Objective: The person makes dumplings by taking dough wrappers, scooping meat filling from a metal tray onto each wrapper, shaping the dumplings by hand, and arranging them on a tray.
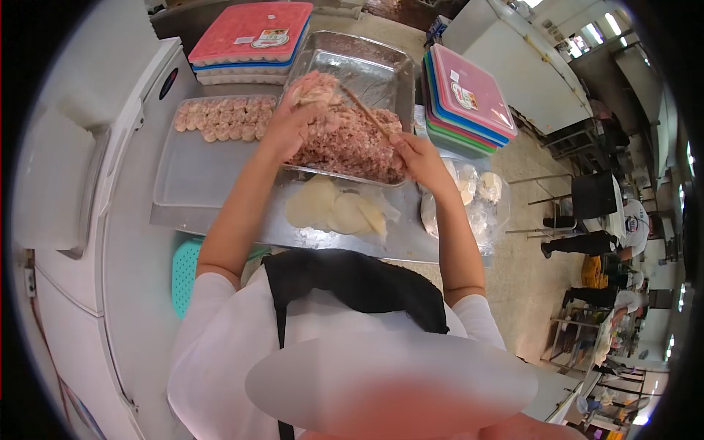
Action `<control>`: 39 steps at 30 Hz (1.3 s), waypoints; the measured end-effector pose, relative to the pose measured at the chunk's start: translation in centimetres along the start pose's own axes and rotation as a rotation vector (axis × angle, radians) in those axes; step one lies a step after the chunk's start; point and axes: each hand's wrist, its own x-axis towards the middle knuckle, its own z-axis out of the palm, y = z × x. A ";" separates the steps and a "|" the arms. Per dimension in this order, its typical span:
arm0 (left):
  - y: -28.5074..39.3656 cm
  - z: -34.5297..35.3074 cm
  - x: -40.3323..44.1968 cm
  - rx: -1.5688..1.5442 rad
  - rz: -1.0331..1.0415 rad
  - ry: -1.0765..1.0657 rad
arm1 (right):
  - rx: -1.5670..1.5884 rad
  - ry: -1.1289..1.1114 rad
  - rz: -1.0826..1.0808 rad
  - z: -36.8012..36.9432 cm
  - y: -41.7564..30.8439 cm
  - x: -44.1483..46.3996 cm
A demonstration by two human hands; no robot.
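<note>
A metal tray [405, 73] holds a large heap of pink minced meat [352, 143]. Over the tray's left side is my left hand [291, 121], slightly blurred, its fingers curled round something pale beside a lump of meat; its exact shape is unclear. My right hand [416, 152], at the tray's right edge, grips a thin wooden stick [367, 111] that slants up and left over the meat. Thin round dough sheets [334, 209] lie on plastic in front of the tray. Rows of filled dumplings [224, 119] fill the back of a clear tray [194, 180] at the left.
Lidded boxes are stacked at the back left [253, 37] and right [473, 92] of the metal table [275, 233]. A plastic bag with white pieces [477, 198] lies by my right forearm. A turquoise basket [185, 279] is below. Other people [634, 227] stand far right.
</note>
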 end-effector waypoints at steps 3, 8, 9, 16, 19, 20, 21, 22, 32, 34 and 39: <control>0.6 -0.3 0.2 0.549 0.150 -0.096 | 0.099 -0.101 0.018 0.3 -1.3 -0.7; 2.3 -0.2 0.5 0.855 0.075 -0.365 | -0.131 -0.083 -0.228 -0.1 -2.9 -2.3; 1.2 -1.8 1.2 0.891 0.103 -0.404 | -0.170 -0.076 -0.230 0.3 -2.9 -2.5; 2.1 -1.1 0.3 1.140 0.024 -0.522 | -0.314 -0.101 -0.281 1.0 1.1 -0.8; 0.9 -1.3 0.7 1.185 -0.152 -0.421 | -0.546 0.024 -0.365 -0.1 2.3 0.0; -0.4 -2.1 1.2 1.200 -0.175 -0.380 | -0.657 0.091 -0.415 -0.3 2.6 0.2; -2.3 -3.4 1.6 1.163 -0.141 -0.296 | -0.689 0.157 -0.396 0.2 1.8 -0.4; -4.6 -5.0 1.9 1.123 -0.106 -0.211 | -0.721 0.222 -0.377 1.2 0.4 -1.6; -0.9 -2.1 -0.2 0.860 -0.385 -0.175 | -0.808 0.094 -0.120 -0.5 5.9 -1.5; 0.5 -0.8 -1.0 0.953 0.067 -0.220 | -0.483 0.166 -0.156 -1.7 4.7 -2.6; 1.2 -0.8 -0.6 1.134 0.279 -0.467 | -0.286 -0.025 -0.335 0.2 1.4 -3.2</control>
